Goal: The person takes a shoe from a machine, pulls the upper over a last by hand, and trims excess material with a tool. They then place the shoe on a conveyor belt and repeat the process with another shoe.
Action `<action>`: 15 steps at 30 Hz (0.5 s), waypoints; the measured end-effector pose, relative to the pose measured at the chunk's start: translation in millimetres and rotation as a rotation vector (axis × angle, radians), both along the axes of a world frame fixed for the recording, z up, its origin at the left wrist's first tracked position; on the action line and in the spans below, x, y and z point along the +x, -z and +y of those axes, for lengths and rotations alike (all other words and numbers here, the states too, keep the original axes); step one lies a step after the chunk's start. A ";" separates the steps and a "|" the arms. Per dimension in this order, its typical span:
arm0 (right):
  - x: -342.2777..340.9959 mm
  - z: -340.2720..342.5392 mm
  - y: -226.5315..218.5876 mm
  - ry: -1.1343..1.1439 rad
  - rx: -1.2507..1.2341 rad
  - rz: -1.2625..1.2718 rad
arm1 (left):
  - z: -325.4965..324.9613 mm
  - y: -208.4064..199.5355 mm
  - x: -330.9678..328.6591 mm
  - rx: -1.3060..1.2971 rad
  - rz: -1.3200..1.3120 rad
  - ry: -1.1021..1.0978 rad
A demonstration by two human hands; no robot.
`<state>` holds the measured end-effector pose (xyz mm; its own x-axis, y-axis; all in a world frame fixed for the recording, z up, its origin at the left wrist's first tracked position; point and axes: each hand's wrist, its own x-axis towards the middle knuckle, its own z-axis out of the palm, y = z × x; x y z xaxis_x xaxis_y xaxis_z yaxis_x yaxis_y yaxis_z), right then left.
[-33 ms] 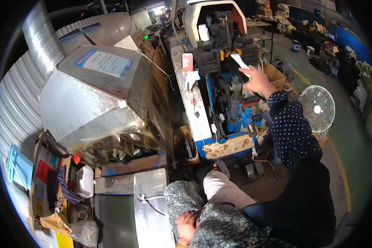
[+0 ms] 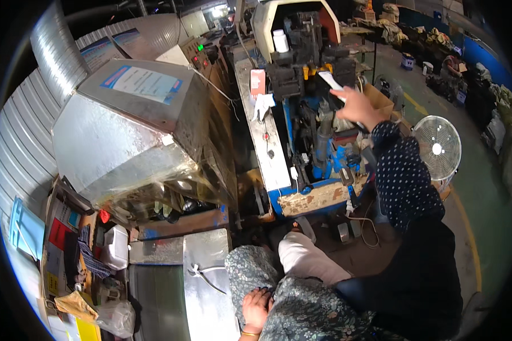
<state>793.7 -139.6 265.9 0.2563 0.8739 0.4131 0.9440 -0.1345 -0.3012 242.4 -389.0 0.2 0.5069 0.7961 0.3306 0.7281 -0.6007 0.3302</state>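
Note:
My right hand (image 2: 358,108) reaches forward over the machine (image 2: 324,122). Its fingers are at the near end of a long, flat white piece (image 2: 329,79), which slants away toward the machine's dark blocks and yellow parts. The exact kind of white piece does not show, and the fingers partly cover its near end. My left hand (image 2: 255,307) lies on the floral cloth (image 2: 301,304) over my lap, holding nothing I can see, its fingers loosely bent. A white bottle (image 2: 280,41) stands on the machine, left of the white piece.
A pale ledge (image 2: 269,153) carries a reddish box (image 2: 257,82) and a white cloth or paper (image 2: 263,105). A metal hood (image 2: 131,125) stands to the left, a round fan (image 2: 436,148) to the right. A cardboard box (image 2: 376,101) sits behind my right hand.
My right hand and the white piece have shifted very slightly. My left hand rests in the same place. The whole view has moved a little.

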 end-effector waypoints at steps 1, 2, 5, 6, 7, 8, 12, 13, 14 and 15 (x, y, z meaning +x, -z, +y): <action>6.3 -1.7 -4.1 -0.045 0.011 0.006 | 0.6 -1.2 0.1 -0.024 -0.010 -0.010; 13.2 -3.3 -9.1 -0.100 0.005 0.026 | 2.3 -2.3 0.3 -0.042 -0.027 -0.009; 26.5 -8.3 -15.0 -0.147 -0.037 -0.003 | 6.6 -3.7 3.0 -0.041 0.012 -0.012; 27.2 -8.9 -15.1 -0.149 -0.085 0.045 | 7.7 -3.3 4.3 -0.022 -0.001 0.008; 24.1 -9.2 -12.2 -0.179 -0.058 0.073 | 8.6 -2.8 5.0 -0.012 0.008 0.008; 19.0 -9.7 -8.9 -0.157 -0.096 0.091 | 8.6 -2.1 5.8 -0.001 0.015 0.005; -21.0 -10.4 11.1 0.031 -0.178 -0.135 | 6.2 -0.1 5.2 -0.008 0.010 0.004; -30.9 -12.1 15.3 0.062 -0.285 -0.079 | 5.7 -0.1 4.9 -0.004 0.026 0.003; -38.7 -12.9 18.0 0.068 -0.252 -0.047 | 5.2 -0.4 4.5 -0.001 0.033 0.007; -44.8 -17.0 22.6 0.090 -0.321 -0.097 | 4.7 -0.8 4.1 -0.004 0.026 0.012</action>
<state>748.9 -156.6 243.3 0.3109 0.9390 0.1474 0.9463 -0.2914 -0.1398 246.5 -384.3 1.0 0.5245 0.7916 0.3135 0.7296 -0.6077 0.3137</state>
